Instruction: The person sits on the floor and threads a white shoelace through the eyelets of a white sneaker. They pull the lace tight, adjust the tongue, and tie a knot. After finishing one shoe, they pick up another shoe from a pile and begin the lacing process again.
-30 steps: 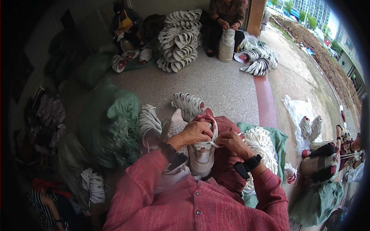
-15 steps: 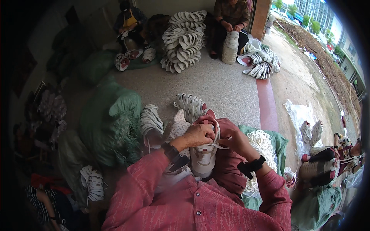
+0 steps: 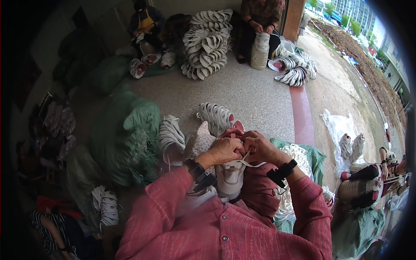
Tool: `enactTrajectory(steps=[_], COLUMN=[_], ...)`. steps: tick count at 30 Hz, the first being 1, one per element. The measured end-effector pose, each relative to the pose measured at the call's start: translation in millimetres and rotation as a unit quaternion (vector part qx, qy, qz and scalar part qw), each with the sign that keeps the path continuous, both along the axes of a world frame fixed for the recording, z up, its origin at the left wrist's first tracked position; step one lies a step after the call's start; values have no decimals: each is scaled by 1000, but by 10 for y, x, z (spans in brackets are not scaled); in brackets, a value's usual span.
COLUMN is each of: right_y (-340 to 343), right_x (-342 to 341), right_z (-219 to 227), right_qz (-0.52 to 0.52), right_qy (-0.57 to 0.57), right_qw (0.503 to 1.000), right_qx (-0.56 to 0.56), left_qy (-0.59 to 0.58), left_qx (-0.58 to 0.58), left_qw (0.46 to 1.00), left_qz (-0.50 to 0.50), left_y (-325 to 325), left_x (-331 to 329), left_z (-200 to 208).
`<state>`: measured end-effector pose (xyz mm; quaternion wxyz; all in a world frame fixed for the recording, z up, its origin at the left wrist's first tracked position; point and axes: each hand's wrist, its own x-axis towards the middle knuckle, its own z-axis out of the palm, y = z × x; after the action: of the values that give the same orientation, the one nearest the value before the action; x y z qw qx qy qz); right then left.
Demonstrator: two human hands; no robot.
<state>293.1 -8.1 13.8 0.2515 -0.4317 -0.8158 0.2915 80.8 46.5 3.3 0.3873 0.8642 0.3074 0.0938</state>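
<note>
A white and beige shoe upper (image 3: pixel 230 178) with a red-pink lining stands between my knees, its toe toward me. My left hand (image 3: pixel 226 151) is closed at the left side of its lacing opening, fingers bent onto the edge. My right hand (image 3: pixel 261 150) pinches a flat white shoelace (image 3: pixel 252 164) at the opening's right side, fingertips close to the left ones. A loop of the lace hangs across the upper below my hands. The fingertips partly hide the eyelets. Just beyond lies a row of nested shoe uppers (image 3: pixel 215 118).
Another nested bundle (image 3: pixel 171 134) lies left, beside a green sack (image 3: pixel 125 136). Loose white laces (image 3: pixel 297 157) lie on green sheeting at my right. Two people sit working across the floor by a big pile of uppers (image 3: pixel 206 43); others sit at the far right and lower left.
My right hand has moved left and slightly up, from beside the upper to the lacing opening, meeting my left hand. The lace loop has shifted with it.
</note>
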Motion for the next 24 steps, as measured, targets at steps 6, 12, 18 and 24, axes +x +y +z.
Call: enactTrajectory(steps=[6, 12, 18, 24], right_y=[16, 51, 10, -37], right_x=[49, 28, 39, 23], right_z=[108, -11, 10, 80], right_qz=[25, 10, 10, 0], right_qy=[45, 32, 73, 38], right_qw=[998, 998, 997, 999], right_qx=[-41, 48, 14, 32], left_qy=[-32, 7, -70, -143], left_qx=[63, 25, 112, 197], left_qw=[997, 999, 991, 965], left_qz=[-20, -22, -18, 99], left_y=[26, 27, -20, 609], left_x=[-34, -37, -15, -620], left_z=[-41, 14, 3, 239])
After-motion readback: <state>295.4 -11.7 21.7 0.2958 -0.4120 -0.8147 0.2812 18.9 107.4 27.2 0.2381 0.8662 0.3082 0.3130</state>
